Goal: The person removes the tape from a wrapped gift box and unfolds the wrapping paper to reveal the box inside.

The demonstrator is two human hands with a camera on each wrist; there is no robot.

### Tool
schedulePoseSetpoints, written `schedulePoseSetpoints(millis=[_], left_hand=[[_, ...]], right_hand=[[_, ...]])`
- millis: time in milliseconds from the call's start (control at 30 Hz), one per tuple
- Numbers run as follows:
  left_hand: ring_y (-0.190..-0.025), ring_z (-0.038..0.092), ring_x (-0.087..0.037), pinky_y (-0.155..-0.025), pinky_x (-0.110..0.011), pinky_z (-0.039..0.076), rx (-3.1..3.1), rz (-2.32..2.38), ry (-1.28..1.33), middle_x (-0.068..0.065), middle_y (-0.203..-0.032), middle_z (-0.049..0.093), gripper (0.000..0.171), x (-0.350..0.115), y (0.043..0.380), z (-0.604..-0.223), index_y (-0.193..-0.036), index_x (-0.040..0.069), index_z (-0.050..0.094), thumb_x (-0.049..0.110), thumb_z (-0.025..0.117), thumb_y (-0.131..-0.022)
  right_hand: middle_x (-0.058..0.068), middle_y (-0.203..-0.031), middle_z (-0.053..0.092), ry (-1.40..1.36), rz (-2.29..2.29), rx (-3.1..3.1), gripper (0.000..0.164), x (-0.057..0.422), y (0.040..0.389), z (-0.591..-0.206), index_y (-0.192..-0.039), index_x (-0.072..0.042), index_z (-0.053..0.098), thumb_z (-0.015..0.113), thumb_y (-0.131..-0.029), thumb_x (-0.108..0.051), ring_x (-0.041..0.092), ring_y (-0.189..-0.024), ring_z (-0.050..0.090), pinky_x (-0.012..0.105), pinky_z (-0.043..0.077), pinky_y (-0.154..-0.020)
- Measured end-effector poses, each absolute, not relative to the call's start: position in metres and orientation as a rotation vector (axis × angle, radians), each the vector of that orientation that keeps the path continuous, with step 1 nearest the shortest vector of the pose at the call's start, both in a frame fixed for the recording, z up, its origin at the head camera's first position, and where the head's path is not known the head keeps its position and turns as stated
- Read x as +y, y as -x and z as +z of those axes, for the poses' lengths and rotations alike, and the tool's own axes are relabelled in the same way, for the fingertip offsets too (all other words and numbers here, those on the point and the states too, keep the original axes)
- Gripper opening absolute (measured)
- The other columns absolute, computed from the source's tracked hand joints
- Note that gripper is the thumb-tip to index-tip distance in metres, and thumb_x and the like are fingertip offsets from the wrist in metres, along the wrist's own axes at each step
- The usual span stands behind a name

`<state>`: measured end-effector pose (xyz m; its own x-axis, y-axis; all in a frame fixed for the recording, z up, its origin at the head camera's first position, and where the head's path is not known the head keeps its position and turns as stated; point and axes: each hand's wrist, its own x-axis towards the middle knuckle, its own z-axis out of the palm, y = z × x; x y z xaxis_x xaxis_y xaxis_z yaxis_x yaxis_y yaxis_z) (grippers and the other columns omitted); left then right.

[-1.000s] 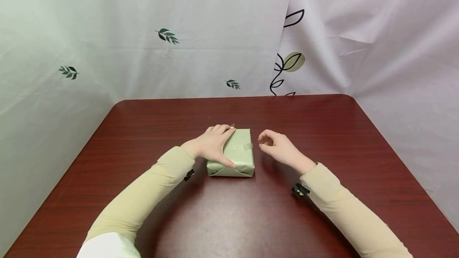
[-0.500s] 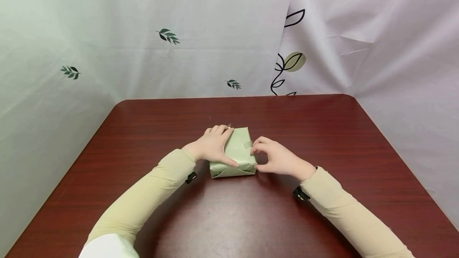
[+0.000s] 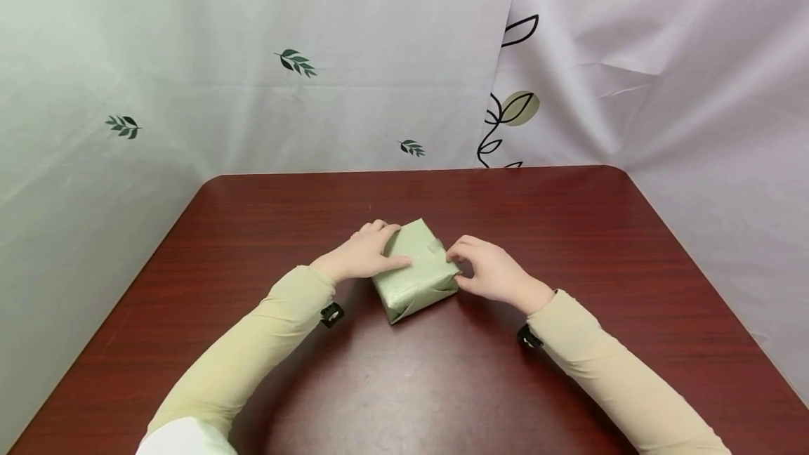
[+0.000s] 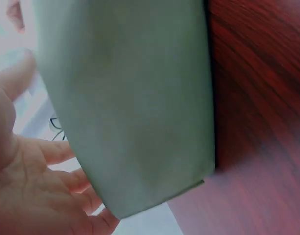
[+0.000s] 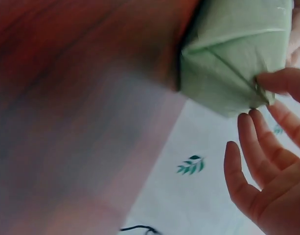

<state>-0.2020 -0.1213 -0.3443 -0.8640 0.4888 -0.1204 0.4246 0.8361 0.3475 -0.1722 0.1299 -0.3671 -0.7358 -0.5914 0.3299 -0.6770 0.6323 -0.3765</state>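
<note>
A box wrapped in pale green paper (image 3: 416, 269) sits on the table, turned at an angle, with a piece of tape on its top near the right edge. My left hand (image 3: 363, 251) rests on its left side, thumb laid over the top and fairly straight fingers along the far edge. At the near right corner, my right hand (image 3: 493, 270) pinches the box between thumb and fingers. The right wrist view shows the folded paper end (image 5: 228, 63) with the thumb (image 5: 282, 82) pressing on the fold. In the left wrist view, the fingertips (image 4: 103, 223) touch the box's edge.
The dark red wooden table (image 3: 404, 399) has rounded far corners. White cloth (image 3: 379, 55) with leaf prints hangs behind and along both sides. A black strap device (image 3: 331, 314) is on the left wrist and a similar one (image 3: 529, 337) on the right.
My right hand has come in from the right and taken the near right corner. The box has turned counterclockwise, its near end swinging right. My left thumb has shifted up and left on the top.
</note>
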Motion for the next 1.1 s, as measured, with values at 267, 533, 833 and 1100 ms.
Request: schedulePoseSetpoints(millis=[267, 533, 833, 1100], left_hand=[[-0.107, 0.054, -0.025, -0.094, -0.04, 0.044, 2.842, 0.678, -0.611, -0.017, -0.121, 0.055, 0.063, -0.132, 0.196, -0.347, -0.134, 0.001, 0.047, 0.037, 0.066, -0.086], [-0.103, 0.055, -0.028, -0.092, -0.04, 0.045, 2.881, 0.696, -0.563, -0.02, -0.117, 0.056, 0.061, -0.129, 0.188, -0.346, -0.131, -0.002, 0.048, 0.034, 0.066, -0.085], [-0.106, 0.055, -0.034, -0.092, -0.043, 0.045, 2.969, 0.724, -0.646, -0.024, -0.122, 0.049, 0.054, -0.125, 0.18, -0.35, -0.13, 0.001, 0.05, 0.026, 0.066, -0.085], [-0.117, 0.046, -0.044, -0.093, -0.051, 0.045, 3.037, 0.638, -0.929, -0.023, -0.142, 0.039, 0.04, -0.119, 0.174, -0.352, -0.128, 0.009, 0.056, 0.01, 0.06, -0.088]], right_hand=[[0.007, -0.092, 0.063, -0.688, 0.923, -2.795, 0.035, 0.137, 0.186, -0.373, -0.107, -0.003, 0.06, 0.074, -0.076, -0.009, 0.021, -0.083, 0.063, 0.038, 0.051, -0.074], [0.004, -0.069, 0.066, -0.469, 1.181, -2.935, 0.037, 0.134, 0.188, -0.372, -0.118, -0.001, 0.054, 0.065, -0.084, -0.011, 0.011, -0.058, 0.059, 0.027, 0.045, -0.057], [0.014, -0.085, 0.07, -0.515, 1.567, -2.848, 0.045, 0.128, 0.171, -0.37, -0.13, 0.003, 0.043, 0.059, -0.09, -0.01, 0.02, -0.074, 0.067, 0.029, 0.051, -0.069], [0.011, -0.093, 0.062, -0.577, 1.453, -2.888, 0.05, 0.122, 0.161, -0.369, -0.128, -0.001, 0.044, 0.067, -0.086, -0.016, 0.016, -0.08, 0.064, 0.027, 0.048, -0.069]])
